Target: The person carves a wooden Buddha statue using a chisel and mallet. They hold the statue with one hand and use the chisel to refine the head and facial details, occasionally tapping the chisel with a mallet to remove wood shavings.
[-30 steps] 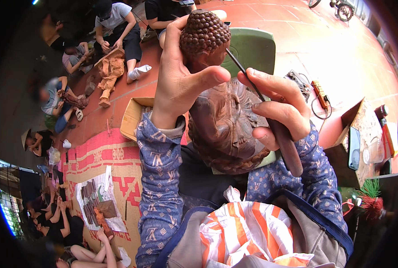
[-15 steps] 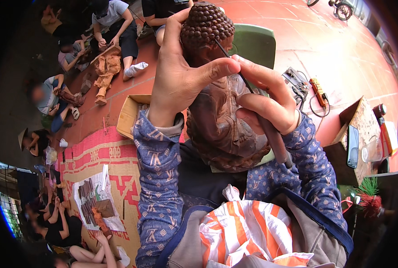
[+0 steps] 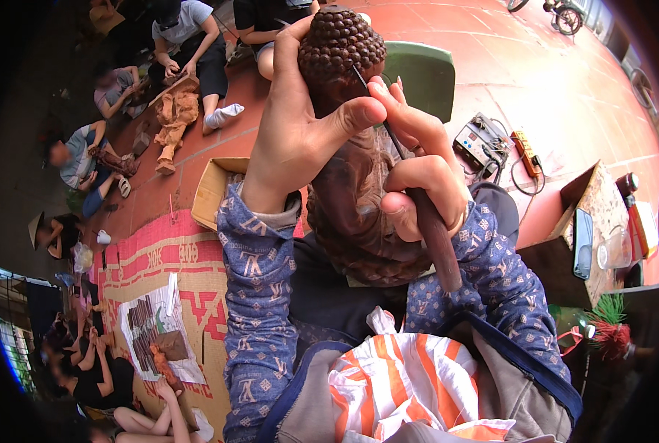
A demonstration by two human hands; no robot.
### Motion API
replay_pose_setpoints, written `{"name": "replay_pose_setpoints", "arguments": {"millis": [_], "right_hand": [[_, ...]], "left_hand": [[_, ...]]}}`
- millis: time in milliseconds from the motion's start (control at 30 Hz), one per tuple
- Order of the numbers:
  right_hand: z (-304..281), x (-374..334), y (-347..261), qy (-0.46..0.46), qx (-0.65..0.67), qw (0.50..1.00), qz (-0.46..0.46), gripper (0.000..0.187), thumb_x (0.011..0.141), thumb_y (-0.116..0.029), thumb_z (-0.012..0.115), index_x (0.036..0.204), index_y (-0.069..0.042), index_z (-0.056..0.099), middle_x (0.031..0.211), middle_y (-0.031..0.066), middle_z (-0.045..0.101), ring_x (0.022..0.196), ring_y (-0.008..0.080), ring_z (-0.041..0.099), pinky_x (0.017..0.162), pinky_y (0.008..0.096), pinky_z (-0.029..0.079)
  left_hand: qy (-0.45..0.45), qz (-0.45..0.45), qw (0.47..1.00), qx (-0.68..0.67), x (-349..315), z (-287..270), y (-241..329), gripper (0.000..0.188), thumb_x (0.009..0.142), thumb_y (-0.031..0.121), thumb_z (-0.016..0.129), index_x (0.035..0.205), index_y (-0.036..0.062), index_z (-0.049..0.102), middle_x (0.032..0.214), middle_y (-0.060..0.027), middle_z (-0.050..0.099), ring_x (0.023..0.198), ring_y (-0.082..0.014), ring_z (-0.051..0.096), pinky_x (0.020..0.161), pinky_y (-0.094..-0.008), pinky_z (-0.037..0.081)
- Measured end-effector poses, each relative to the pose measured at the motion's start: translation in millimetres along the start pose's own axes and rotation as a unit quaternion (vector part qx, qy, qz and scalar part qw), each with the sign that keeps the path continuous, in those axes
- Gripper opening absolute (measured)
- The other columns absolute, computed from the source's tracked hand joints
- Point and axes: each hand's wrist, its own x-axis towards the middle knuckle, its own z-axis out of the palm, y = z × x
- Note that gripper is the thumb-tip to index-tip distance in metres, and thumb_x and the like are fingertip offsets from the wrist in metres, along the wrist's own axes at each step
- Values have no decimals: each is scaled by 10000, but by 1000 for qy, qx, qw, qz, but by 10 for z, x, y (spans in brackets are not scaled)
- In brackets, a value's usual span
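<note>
A dark brown carved wooden statue (image 3: 348, 188) of a seated figure, its head covered in rows of round curls, stands before me between my knees. My left hand (image 3: 289, 140) is wrapped around the left side and back of its head, with the thumb stretched to the right across the neck. In my right hand (image 3: 429, 144) is a carving chisel (image 3: 438, 247) with a thick dark wooden handle slanting down to the right. Its thin metal tip meets the lower edge of the curls. My left thumb lies close beside the shaft. Both hands hide much of the statue's face and chest.
Behind the statue is a green chair (image 3: 422, 77). An open cardboard box (image 3: 213, 193) sits left of my forearm. To the right are a control box (image 3: 481, 140), an orange power strip (image 3: 524, 148) and a wooden box (image 3: 594, 221) bearing a phone. Several people sit working at left.
My right hand has moved a little left and turned, so the chisel handle now hangs steeper. The tip stays at the curls' edge. My left hand has barely shifted.
</note>
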Motion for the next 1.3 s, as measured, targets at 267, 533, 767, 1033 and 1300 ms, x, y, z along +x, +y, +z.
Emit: {"name": "replay_pose_setpoints", "arguments": {"millis": [267,533,767,1033,1300], "right_hand": [[-189,76,7,-90,22,995,-26,241,812,-208,713,831,-40,541,1359,324,433,1315,508,361,1052,712,81],[-154,85,-81,-105,-83,991,-28,237,730,-61,731,819,-18,515,1353,337,410,1280,531,390,1055,718,113],[-206,116,-115,-137,-119,982,-44,232,823,-163,685,837,-3,518,1322,402,388,1275,539,393,1115,627,77],[-186,116,-92,-114,-112,986,-53,249,735,-62,724,757,0,484,1314,366,436,1238,528,440,1061,714,108],[-221,81,100,-109,-114,984,-77,211,901,-182,626,837,-37,486,1263,357,463,1262,488,442,1105,661,113]], "left_hand": [[-13,-11,1000,-15,23,10,65,986,673,493,820,1373,15,317,1230,-94,519,1144,-193,528,1009,-331,419],[-10,1,1000,15,6,-34,15,932,702,454,814,1368,19,328,1229,-91,518,1124,-186,536,985,-315,426],[-33,14,998,56,16,-78,-16,897,708,433,814,1351,26,339,1200,-84,543,1110,-177,544,975,-306,433],[-4,-20,999,-27,10,6,46,915,642,370,863,1322,20,360,1211,-77,484,1092,-146,532,960,-278,439],[5,-8,1000,24,19,46,124,887,679,315,853,1325,12,327,1251,-85,493,1098,-161,537,967,-293,437]]}}
